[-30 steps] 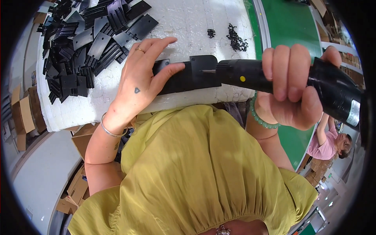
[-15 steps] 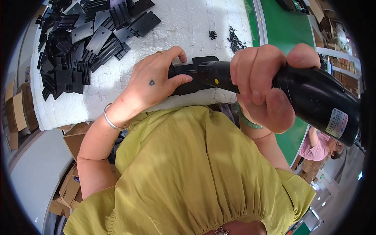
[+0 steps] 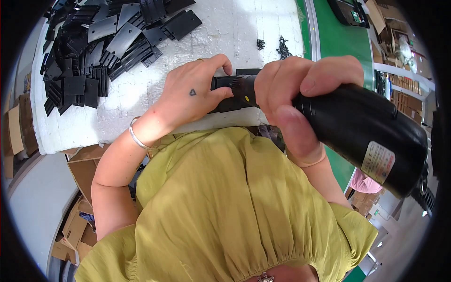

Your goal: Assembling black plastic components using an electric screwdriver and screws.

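My right hand (image 3: pixel 296 98) grips a black electric screwdriver (image 3: pixel 361 127), held nearly level with its tip pointing left. The tip meets a small black plastic part (image 3: pixel 230 91) at the near edge of the white foam-covered table (image 3: pixel 225 33). My left hand (image 3: pixel 197 91) lies over that part, fingers curled on its top, pinning it to the table. A silver bangle (image 3: pixel 138 136) circles my left wrist. The spot where the tip touches the part is hidden behind my fingers.
A heap of flat black plastic plates (image 3: pixel 98 47) fills the table's far left. A small cluster of black screws (image 3: pixel 282 47) lies at the far right. A green conveyor belt (image 3: pixel 338 37) runs along the right. Cardboard boxes (image 3: pixel 80 225) stand on the floor at left.
The screwdriver has swung closer to the camera and its tip has moved left onto the part. My left hand has curled tighter over the part.
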A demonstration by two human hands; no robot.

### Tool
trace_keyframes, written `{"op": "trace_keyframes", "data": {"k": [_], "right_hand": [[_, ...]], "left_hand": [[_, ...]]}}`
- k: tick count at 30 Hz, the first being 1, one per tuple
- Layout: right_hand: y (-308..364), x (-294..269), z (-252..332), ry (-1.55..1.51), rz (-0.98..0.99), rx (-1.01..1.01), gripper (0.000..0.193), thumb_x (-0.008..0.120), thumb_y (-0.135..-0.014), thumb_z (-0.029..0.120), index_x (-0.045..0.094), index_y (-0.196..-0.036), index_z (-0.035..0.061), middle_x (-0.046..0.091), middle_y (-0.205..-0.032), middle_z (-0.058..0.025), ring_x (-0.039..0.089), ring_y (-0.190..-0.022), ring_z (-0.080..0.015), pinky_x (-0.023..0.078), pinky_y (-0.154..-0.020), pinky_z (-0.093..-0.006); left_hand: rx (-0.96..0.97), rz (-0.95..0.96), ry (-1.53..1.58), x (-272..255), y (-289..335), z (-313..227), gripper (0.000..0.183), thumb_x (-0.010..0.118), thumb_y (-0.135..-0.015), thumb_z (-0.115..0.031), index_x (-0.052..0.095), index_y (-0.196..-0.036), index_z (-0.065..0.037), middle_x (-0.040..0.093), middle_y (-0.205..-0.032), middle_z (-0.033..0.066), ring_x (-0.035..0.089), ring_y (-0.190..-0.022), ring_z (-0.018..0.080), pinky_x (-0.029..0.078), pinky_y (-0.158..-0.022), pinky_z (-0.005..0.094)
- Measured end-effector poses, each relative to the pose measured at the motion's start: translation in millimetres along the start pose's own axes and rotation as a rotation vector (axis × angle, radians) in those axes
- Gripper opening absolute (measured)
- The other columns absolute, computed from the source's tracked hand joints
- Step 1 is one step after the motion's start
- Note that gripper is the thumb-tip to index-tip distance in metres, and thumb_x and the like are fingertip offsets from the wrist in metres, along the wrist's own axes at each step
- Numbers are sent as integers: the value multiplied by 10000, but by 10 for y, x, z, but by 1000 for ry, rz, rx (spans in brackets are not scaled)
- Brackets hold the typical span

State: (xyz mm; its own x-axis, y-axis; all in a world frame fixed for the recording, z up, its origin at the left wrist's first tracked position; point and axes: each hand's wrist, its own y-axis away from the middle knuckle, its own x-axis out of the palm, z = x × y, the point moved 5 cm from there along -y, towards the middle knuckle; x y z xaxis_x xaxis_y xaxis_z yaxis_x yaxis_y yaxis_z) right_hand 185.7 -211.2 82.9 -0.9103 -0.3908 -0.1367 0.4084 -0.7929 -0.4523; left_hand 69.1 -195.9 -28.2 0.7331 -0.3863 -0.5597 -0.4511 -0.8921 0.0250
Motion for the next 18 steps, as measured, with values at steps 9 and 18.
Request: {"op": "trace_keyframes", "data": {"k": [9,18], "right_hand": [[-5,5,-33,4,-54,25,340,620,-755,30,342,-935,109,442,-587,-38,400,-472,-135,378,-486,-280],[-12,-687,-44,-241,-461,-141,254,502,-766,108,456,-1016,112,396,-610,-1,374,-505,-111,357,-563,-295]], "left_hand": [[49,-32,4,15,3,-5,301,697,-721,-218,513,-943,-129,595,-758,84,582,-763,287,429,-662,383],[-125,91,-23,-202,-61,-18,259,718,-703,-213,580,-895,-106,592,-832,88,561,-808,280,431,-699,358]]}}
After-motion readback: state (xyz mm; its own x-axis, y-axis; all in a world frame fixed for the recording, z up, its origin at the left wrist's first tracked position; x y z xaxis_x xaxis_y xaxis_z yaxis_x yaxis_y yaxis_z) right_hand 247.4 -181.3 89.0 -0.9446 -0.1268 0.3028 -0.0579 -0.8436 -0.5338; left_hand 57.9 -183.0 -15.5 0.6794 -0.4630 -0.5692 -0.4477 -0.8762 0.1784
